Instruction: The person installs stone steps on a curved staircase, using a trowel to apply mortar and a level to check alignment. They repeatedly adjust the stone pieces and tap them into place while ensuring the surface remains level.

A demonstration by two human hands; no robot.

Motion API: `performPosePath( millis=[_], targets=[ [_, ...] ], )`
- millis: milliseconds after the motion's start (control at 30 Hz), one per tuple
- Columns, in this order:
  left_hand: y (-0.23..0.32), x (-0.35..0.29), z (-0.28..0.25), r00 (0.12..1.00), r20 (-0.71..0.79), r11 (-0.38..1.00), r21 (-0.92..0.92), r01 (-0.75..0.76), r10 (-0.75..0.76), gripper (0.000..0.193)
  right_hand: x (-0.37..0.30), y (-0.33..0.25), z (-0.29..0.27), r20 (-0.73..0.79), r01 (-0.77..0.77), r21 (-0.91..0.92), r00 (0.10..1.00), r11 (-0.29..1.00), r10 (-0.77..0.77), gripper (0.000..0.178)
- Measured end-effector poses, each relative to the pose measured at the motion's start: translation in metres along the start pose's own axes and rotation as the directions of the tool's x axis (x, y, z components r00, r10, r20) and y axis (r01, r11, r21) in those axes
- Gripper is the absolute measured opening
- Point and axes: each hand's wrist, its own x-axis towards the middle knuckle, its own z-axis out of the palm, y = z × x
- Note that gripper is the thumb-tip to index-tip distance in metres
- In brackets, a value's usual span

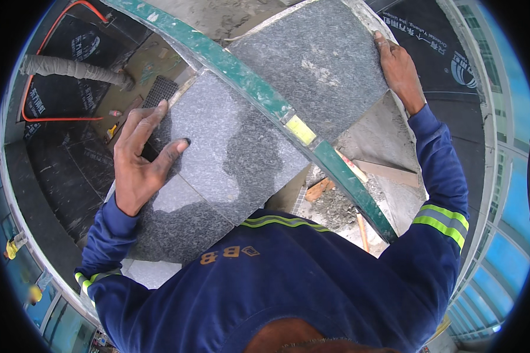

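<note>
A grey speckled stone slab (324,65) lies at the far side, its surface smudged with pale dust. My right hand (399,72) is closed over that slab's right edge, with some fingers out of sight. Nearer and to the left are paler stone slabs (218,135), with a shadow across them. At their left edge is my left hand (138,156), its fingers bent and the thumb spread apart, nothing held between them. Across the slabs runs a long green bar (247,73) with a yellow window, resembling a spirit level; neither hand touches it.
Rough mortar (335,206) with a wooden-handled tool (362,232) lies right of the near slabs. Black printed sheeting (70,153) covers the left side, near an orange hose (26,88) and a wrapped grey pipe (76,67). Two people in yellow helmets (34,294) are far below left.
</note>
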Motion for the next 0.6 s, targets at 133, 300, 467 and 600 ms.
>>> performPosePath(
  millis=[133, 300, 467, 600],
  targets=[
    [0.0, 0.001, -0.001, 1.0, 0.013, 1.0, -0.005, 0.005, -0.005, 0.069, -0.003, 0.002, 0.006, -0.042, -0.129, 0.228, 0.989, 0.965, 0.142, 0.07],
    [-0.001, 0.001, -0.001, 1.0, 0.019, 1.0, -0.024, -0.003, 0.004, 0.07, -0.005, -0.006, 0.005, -0.065, -0.183, 0.174, 0.978, 0.968, 0.196, 0.068],
    [0.002, 0.002, -0.001, 1.0, 0.026, 1.0, -0.025, 0.011, -0.011, 0.069, -0.006, -0.009, 0.002, -0.088, -0.182, 0.126, 0.977, 0.975, 0.194, 0.066],
    [0.002, -0.001, 0.001, 1.0, 0.008, 0.999, -0.029, 0.029, -0.028, 0.069, -0.008, -0.01, 0.003, -0.121, -0.112, 0.046, 0.986, 0.993, 0.116, 0.064]
  ],
)
